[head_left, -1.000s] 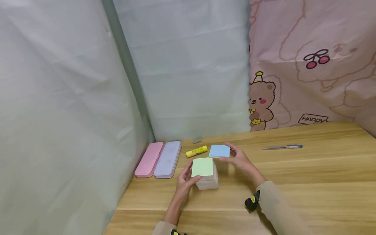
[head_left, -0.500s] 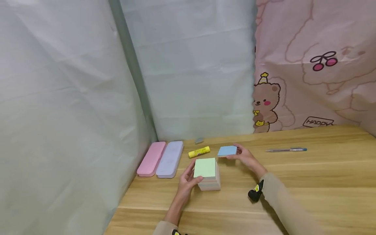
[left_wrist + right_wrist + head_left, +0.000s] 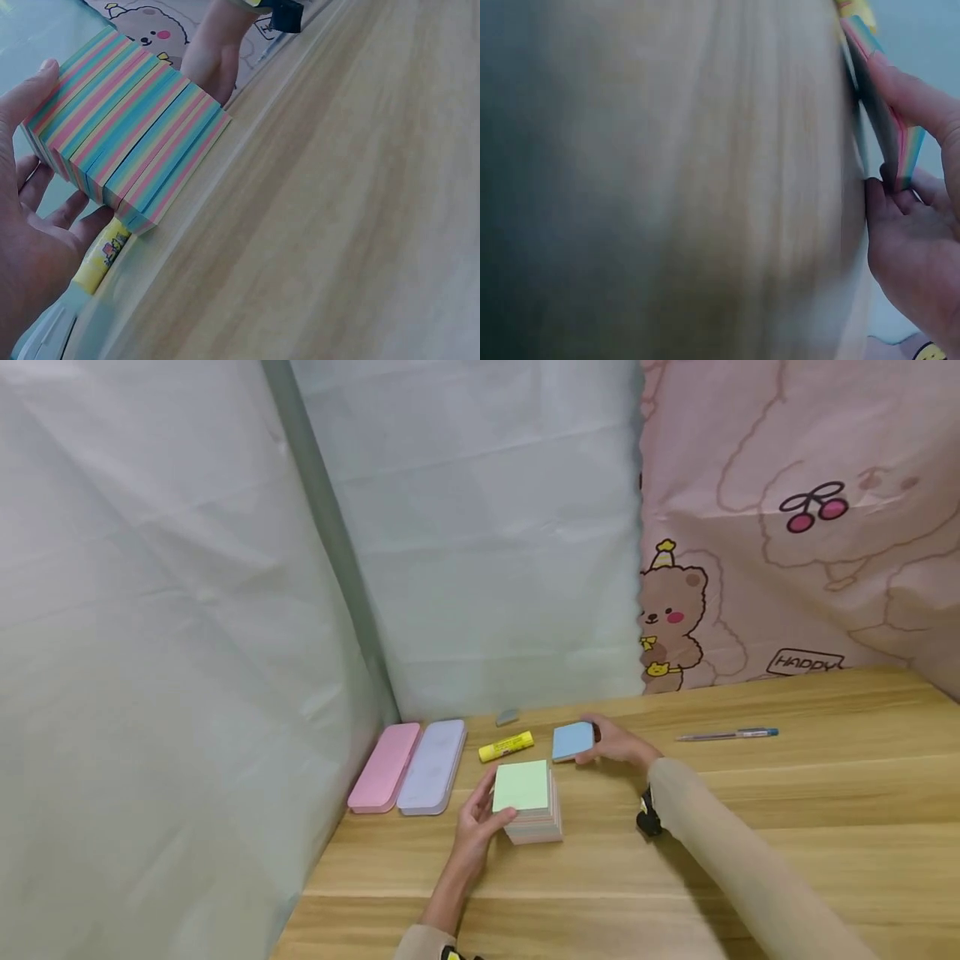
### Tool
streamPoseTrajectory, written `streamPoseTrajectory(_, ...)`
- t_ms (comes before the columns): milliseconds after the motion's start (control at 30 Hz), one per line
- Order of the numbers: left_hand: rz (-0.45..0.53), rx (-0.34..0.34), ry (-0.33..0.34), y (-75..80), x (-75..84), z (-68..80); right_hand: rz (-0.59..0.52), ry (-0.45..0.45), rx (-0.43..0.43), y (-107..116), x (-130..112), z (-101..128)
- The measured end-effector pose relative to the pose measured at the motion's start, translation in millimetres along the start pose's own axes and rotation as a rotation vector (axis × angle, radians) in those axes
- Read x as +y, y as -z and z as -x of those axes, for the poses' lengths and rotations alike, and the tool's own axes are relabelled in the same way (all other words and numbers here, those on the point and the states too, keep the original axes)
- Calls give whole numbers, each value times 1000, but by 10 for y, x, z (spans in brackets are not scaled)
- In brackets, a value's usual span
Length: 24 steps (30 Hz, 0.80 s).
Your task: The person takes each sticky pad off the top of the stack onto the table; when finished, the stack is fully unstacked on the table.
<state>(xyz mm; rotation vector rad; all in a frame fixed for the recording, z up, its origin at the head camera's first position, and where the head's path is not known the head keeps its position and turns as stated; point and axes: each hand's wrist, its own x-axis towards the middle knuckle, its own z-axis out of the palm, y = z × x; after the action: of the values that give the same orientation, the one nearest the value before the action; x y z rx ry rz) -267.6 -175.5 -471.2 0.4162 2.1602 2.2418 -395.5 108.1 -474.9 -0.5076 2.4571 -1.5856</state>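
Observation:
My left hand (image 3: 474, 825) holds a tall block of sticky notes (image 3: 522, 787), green on top, with thumb and fingers around its left side. In the left wrist view, the block's sides (image 3: 142, 120) show pink, yellow, green and blue stripes. Behind it and to the right, my right hand (image 3: 613, 743) pinches a thin sticky note pad (image 3: 572, 741) with a blue top sheet. The right wrist view shows this pad's striped edge (image 3: 909, 146) between thumb and fingers, its dark underside tilted close over the table.
A yellow glue stick (image 3: 506, 747) lies behind the block, with a small grey piece (image 3: 507, 717) farther back. Pink (image 3: 385, 768) and lavender (image 3: 432, 767) flat cases lie at the left. A pen (image 3: 727, 735) rests at the right on the wooden table (image 3: 787, 835).
My right hand has carried the blue-topped pad rightward, away from the block, and turned it slightly. The left hand stays at the block. The head view shifts a little.

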Motion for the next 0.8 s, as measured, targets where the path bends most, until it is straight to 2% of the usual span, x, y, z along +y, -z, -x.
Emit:
streamPoseTrajectory(167,8,4,11,20,-5,7,121,-14,-3,-19,-54,-99)
streamPoseTrajectory(533,-18,-9,20,-6,-18,16,186,-63,-9,39,-63,-150)
streamPoseTrajectory(800,-19,-8,25,16,-16,-3,263,-149,-13,104,-58,-151)
